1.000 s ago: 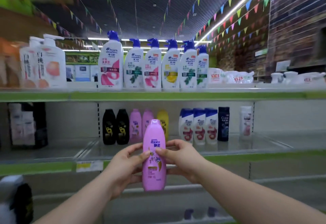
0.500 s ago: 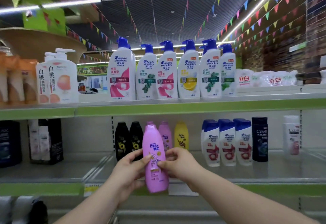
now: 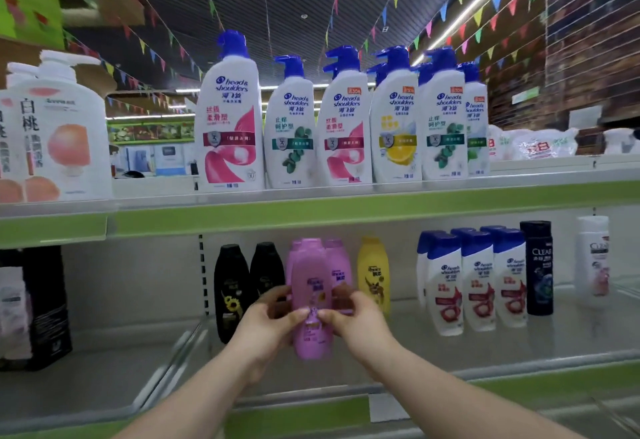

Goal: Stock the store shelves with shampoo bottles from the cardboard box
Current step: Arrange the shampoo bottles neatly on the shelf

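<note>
Both my hands hold one pink shampoo bottle (image 3: 311, 300) upright over the lower shelf (image 3: 485, 331). My left hand (image 3: 266, 328) grips its left side and my right hand (image 3: 356, 321) its right side, thumbs meeting on the label. The bottle stands in front of other pink bottles (image 3: 337, 265) in the row, between black bottles (image 3: 231, 289) and a yellow bottle (image 3: 373, 272). Whether its base touches the shelf is hidden by my hands. The cardboard box is out of view.
Large white pump bottles with blue caps (image 3: 346, 127) line the upper shelf (image 3: 346, 210). White peach-print pump bottles (image 3: 59, 134) stand at its left. White and blue bottles (image 3: 474, 279), a dark bottle (image 3: 538, 265) and a white one (image 3: 592, 258) stand right on the lower shelf.
My hands have carried the pink bottle forward and up into the lower shelf, close in front of the pink row. The camera has moved nearer the shelves.
</note>
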The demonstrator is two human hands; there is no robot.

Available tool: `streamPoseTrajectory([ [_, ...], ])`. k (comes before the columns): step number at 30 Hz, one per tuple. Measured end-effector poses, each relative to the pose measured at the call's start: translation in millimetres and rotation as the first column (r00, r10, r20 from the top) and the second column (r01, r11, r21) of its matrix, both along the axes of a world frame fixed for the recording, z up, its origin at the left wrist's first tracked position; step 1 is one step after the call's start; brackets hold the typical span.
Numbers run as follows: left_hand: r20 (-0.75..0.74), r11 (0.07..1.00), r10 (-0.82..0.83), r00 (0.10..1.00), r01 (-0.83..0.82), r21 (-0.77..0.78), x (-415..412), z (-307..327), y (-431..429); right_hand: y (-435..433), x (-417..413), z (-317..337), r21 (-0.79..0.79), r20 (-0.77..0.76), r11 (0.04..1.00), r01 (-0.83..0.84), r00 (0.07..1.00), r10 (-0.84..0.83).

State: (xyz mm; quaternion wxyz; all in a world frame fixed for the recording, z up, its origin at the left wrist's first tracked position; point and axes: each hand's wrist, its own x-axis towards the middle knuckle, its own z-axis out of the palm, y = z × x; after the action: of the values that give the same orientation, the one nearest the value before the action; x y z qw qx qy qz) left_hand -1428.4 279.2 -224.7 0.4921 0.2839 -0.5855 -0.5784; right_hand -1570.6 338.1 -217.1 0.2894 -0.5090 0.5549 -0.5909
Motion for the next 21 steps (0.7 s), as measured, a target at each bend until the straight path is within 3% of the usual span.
streamPoseTrajectory([
  [5,0.125,0.996,-0.003,0.992,0.015,-0.091,7.6,-14.8,-31.1,-19.4,3.1,-10.3,0.028,-0.059,1.000,0.013,0.998,-0.011],
  [11,0.222,0.983,0.044,0.974,-0.002,-0.184,3.0,-13.3,-46.5,-35.0,2.4,-16.5,0.022,-0.003,0.995,0.096,0.995,-0.096],
  [21,0.418,0.961,0.143,0.897,-0.026,-0.274,8.8,-8.0,-61.6,-52.7,-1.3,-19.3,0.013,0.017,0.996,0.092,0.996,-0.092],
])
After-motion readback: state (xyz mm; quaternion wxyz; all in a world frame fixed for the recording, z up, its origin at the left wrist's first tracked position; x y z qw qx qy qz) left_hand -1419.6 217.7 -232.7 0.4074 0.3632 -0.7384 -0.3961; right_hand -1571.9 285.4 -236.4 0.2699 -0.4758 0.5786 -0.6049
